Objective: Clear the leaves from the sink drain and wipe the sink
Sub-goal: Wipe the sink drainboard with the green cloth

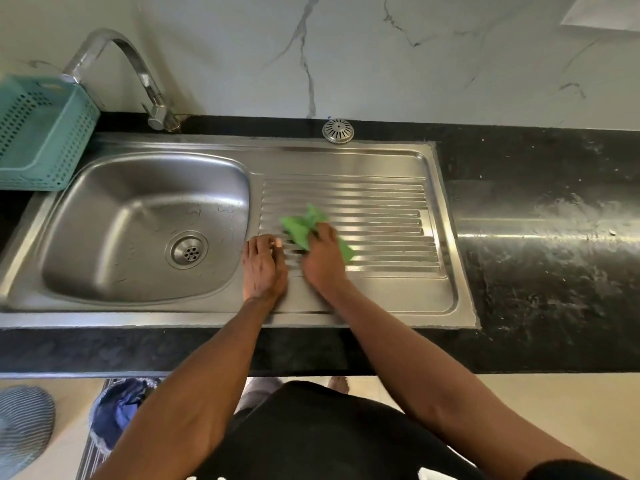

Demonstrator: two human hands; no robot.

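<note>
Both hands are on the ribbed draining board just right of the sink bowl (145, 230). The right hand (323, 259) is bunched around a green cloth (304, 225), which spills out beyond the fingers on both sides and lies across the ribs. The left hand (265, 268) rests beside it, fingers bent against the board near the bowl's right rim, holding nothing; the two hands are almost touching.

No leaves show at the drain (188, 251), which sits low in the bowl, to the left of both hands, with the left hand nearer. The bowl looks wet and streaked. Judging from this, wiping is in progress, and the cloth would have to travel left over the rim to reach the bowl.
</note>
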